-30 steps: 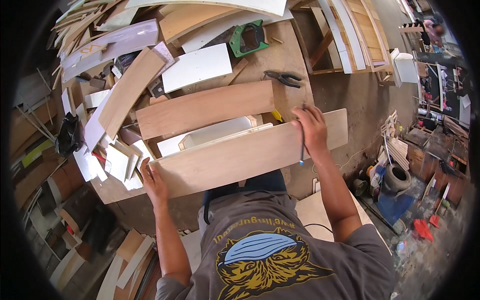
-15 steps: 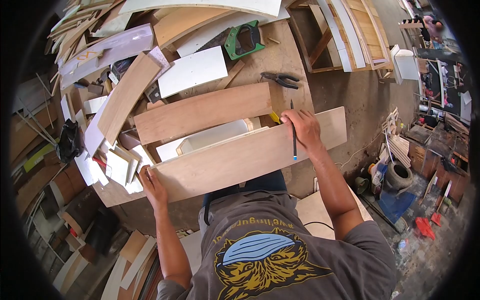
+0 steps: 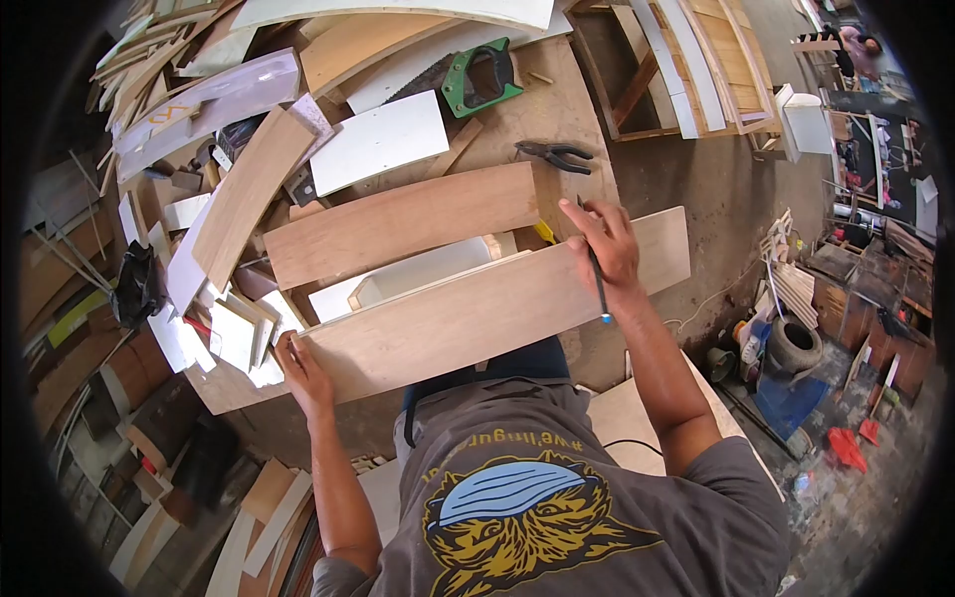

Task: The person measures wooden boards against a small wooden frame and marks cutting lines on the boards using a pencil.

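A long, slightly curved plywood board lies across in front of my body. My left hand grips its left end, fingers over the top edge. Near the board's right part, my right hand is closed around a dark pencil with a blue end, index finger lifted. Just behind the board sits a pale open wooden frame, partly covered. A second curved plywood piece lies farther back. A small yellow object shows beside my right hand, mostly hidden.
On the worktable lie pliers, a green-handled handsaw and a white panel. Offcuts crowd the left side, with a black plastic bag. A wooden frame structure stands back right; a tyre is on the floor.
My right hand has shifted slightly, its index finger raised and the pencil tilted differently. The left hand and the board stay nearly where they were.
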Demonstrator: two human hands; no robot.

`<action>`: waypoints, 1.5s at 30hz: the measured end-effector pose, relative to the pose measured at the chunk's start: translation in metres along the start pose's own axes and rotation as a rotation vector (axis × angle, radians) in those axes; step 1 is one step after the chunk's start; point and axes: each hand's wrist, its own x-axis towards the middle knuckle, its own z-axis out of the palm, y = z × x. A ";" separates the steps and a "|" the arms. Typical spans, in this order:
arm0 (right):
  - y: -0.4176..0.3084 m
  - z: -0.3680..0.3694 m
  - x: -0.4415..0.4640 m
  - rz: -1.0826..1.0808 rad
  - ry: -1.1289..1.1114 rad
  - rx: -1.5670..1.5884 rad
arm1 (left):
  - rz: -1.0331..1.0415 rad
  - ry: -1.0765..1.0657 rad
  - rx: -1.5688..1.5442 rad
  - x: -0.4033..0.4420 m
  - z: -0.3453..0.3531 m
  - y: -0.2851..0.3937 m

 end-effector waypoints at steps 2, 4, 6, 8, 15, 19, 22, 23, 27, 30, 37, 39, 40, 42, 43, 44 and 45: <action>-0.002 -0.005 -0.003 -0.040 0.139 0.052 | 0.008 0.002 0.005 0.000 0.000 0.001; -0.010 -0.003 -0.016 0.082 0.126 0.242 | 0.010 0.019 0.027 -0.001 0.001 0.001; -0.024 0.000 -0.026 0.199 0.094 0.423 | 0.008 0.023 0.037 -0.001 0.001 0.001; -0.026 0.014 -0.041 0.276 0.070 0.623 | 0.002 0.016 0.035 -0.001 0.000 0.004; -0.031 0.018 -0.032 0.218 0.013 0.557 | -0.030 0.022 0.063 -0.001 0.001 0.011; -0.028 0.025 -0.031 0.162 0.050 0.570 | -0.064 0.015 0.056 -0.001 0.001 0.010; -0.029 0.024 -0.029 0.165 0.036 0.549 | -0.069 0.016 0.064 -0.002 0.002 0.010; -0.029 0.024 -0.029 0.162 0.035 0.546 | -0.061 0.022 0.069 -0.002 0.002 0.010; -0.029 0.025 -0.028 0.155 0.024 0.532 | -0.048 0.020 0.070 -0.001 0.003 0.004; -0.031 0.024 -0.026 0.160 0.020 0.521 | -0.038 0.013 0.071 -0.002 0.001 0.006; -0.031 0.023 -0.023 0.147 0.014 0.492 | -0.034 0.013 0.088 -0.001 0.001 0.006; -0.031 0.022 -0.023 0.147 0.008 0.490 | -0.036 0.011 0.085 -0.001 0.001 0.006; -0.032 0.022 -0.023 0.147 0.006 0.490 | -0.038 0.008 0.081 -0.001 0.001 0.005; -0.032 0.022 -0.023 0.149 0.004 0.488 | -0.045 0.003 0.078 -0.001 0.000 0.005; -0.032 0.021 -0.023 0.150 0.003 0.487 | -0.048 0.001 0.078 -0.001 0.000 0.006; -0.032 0.021 -0.023 0.152 0.001 0.488 | -0.051 -0.001 0.078 -0.001 0.000 0.007; -0.032 0.021 -0.023 0.154 -0.001 0.490 | -0.040 0.004 0.072 -0.001 0.000 0.005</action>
